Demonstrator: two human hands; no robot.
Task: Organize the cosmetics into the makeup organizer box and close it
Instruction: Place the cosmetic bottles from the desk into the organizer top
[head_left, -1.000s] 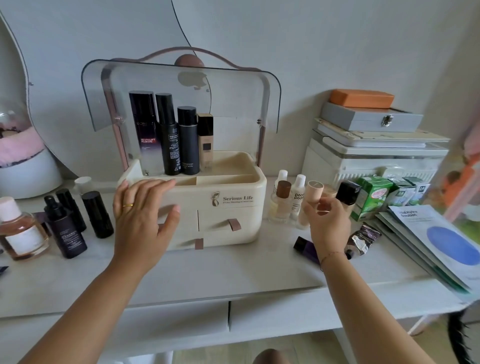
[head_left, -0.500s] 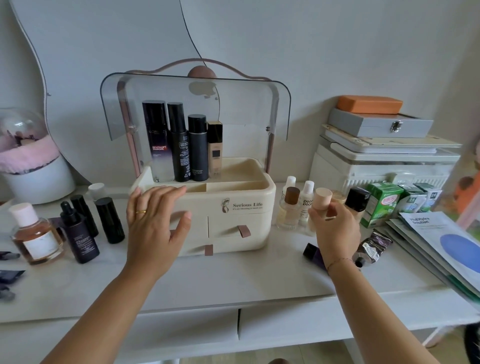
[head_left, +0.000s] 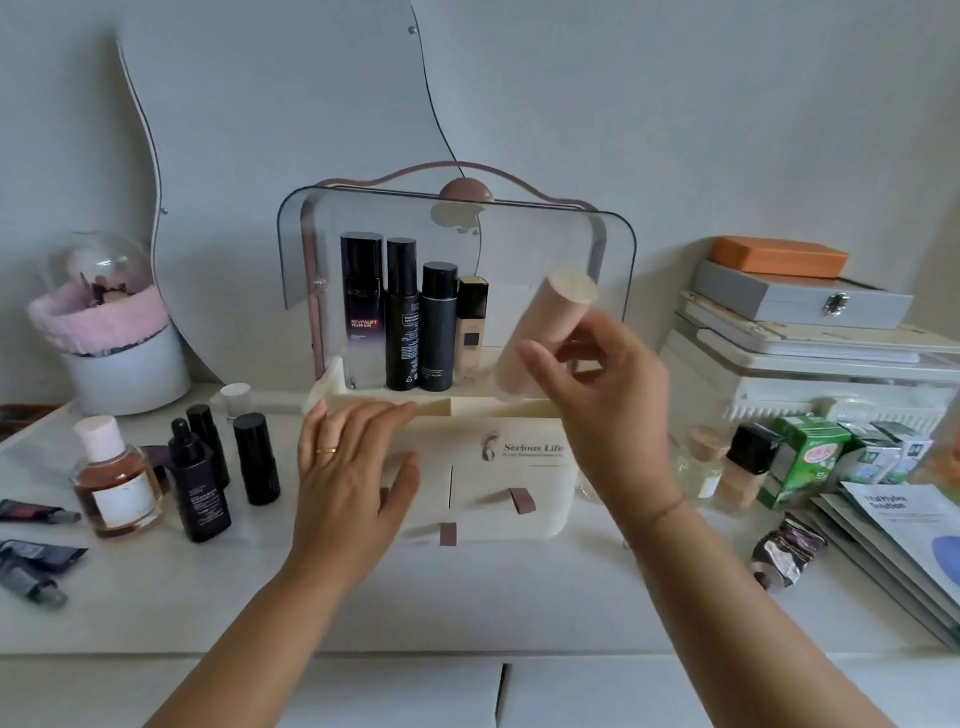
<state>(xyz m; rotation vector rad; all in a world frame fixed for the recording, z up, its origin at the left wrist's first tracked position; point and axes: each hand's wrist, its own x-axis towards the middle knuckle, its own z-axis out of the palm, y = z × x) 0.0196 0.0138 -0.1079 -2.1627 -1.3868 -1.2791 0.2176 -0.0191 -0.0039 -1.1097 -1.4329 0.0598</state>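
Observation:
The cream makeup organizer box (head_left: 524, 452) stands mid-table with its clear lid (head_left: 545, 244) raised. Several tall bottles (head_left: 400, 317) stand upright in its top tray on the left. My right hand (head_left: 597, 395) holds a beige tube (head_left: 545, 332), tilted, above the tray's right half. My left hand (head_left: 348, 478) rests with spread fingers on the box's front left, covering the left drawer. Dark bottles (head_left: 200, 478) and an amber bottle (head_left: 114, 483) stand left of the box. A foundation bottle (head_left: 743, 467) stands to its right.
A wavy mirror (head_left: 291, 156) leans on the wall behind. A pink-trimmed glass dome (head_left: 104, 317) sits far left. Stacked cases (head_left: 800, 322), green cartons (head_left: 810, 457), sheet-mask packets (head_left: 904, 545) and a crumpled tube (head_left: 784, 556) crowd the right. Small tubes (head_left: 31, 566) lie at the left edge.
My right hand has lifted the beige tube from the cluster right of the box and carried it up and left over the tray. My left hand stays on the box front.

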